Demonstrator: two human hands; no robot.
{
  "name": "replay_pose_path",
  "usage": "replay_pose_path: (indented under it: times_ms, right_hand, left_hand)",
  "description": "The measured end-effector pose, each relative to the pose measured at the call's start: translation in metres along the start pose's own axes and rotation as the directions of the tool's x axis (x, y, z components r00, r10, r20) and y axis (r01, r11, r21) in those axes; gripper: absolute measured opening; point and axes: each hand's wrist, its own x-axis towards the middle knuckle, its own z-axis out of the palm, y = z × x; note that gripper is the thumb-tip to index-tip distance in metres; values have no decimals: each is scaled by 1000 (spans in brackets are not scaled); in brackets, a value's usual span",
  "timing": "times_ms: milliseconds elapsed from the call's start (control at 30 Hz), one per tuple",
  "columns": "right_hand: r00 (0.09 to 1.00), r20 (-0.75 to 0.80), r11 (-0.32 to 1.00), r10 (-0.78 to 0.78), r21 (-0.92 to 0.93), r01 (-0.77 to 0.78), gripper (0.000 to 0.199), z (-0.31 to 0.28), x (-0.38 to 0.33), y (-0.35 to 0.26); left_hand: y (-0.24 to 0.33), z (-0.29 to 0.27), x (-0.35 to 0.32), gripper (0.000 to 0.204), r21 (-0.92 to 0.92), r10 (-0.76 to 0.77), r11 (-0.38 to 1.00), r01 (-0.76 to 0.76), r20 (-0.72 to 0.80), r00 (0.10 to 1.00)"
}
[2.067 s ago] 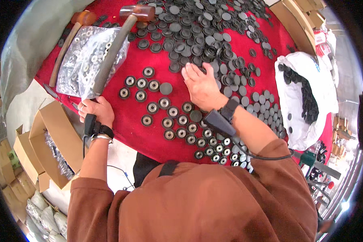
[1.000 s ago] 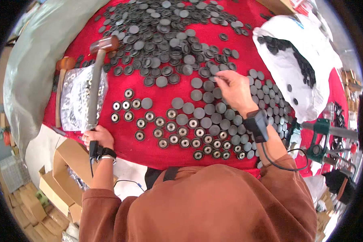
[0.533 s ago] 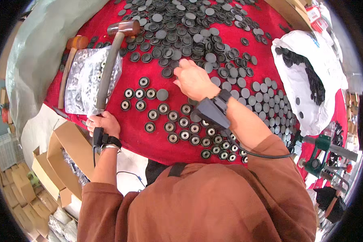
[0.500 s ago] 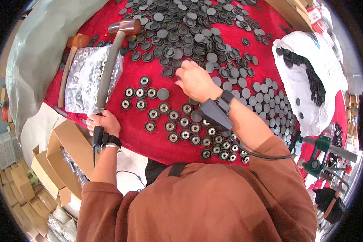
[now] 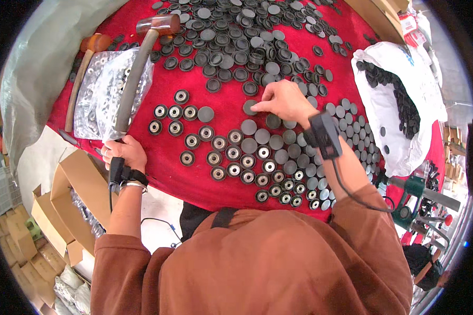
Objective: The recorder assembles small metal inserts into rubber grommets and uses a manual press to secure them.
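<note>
My right hand (image 5: pixel 286 101) reaches over the red cloth, thumb and fingertips pinched at the edge of a flat dark grey round cap (image 5: pixel 249 108). Around it lie similar round caps, smooth side up. Nearer me stand several rows of black caps with metal bearings (image 5: pixel 214 158) set in them. At the table's left front edge, my left hand (image 5: pixel 126 153) has its fingers curled by the handle end of a mallet (image 5: pixel 135 79). What those fingers hold, if anything, is hidden.
A heap of black caps (image 5: pixel 223 31) covers the far table. A second mallet (image 5: pixel 81 79) lies beside a clear bag of metal parts (image 5: pixel 101 86). At right are a white sack (image 5: pixel 373 100) of black pieces and a green clamp-like tool (image 5: pixel 412 197). Open cardboard boxes (image 5: pixel 84 184) stand below left.
My right hand has moved right and a little nearer from the heap's edge, with a grey cap at its fingertips. The whole view has shifted slightly. My left hand stays by the mallet handle.
</note>
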Motion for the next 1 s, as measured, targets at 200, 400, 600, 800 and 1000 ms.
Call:
replay_pose_path:
  times_ms: [200,400,600,800,1000]
  right_hand:
    - [984,152,978,93,-200,-61,52,-3,19,-1]
    - [947,-145,955,-288,-110,274,36,11,5,-22]
    - [856,-117,859,-503,-175,481,28,68,14,-83]
    - [827,-58,817,-559,-208,538,24,37,10,-35]
    - [866,-98,865,-491,-175,470,23,27,-36,4]
  left_hand:
    - [5,-9,-1,35,9,-28,1000,28,22,999]
    - [2,-3,-3,33,-4,-45,999,45,4,999]
    - [1,-4,-1,34,12,-31,999,31,20,999]
    - [3,0,0,34,1,-4,1000,4,3,1000]
    - [3,-4,-1,34,25,17,1000,-16,-33,999]
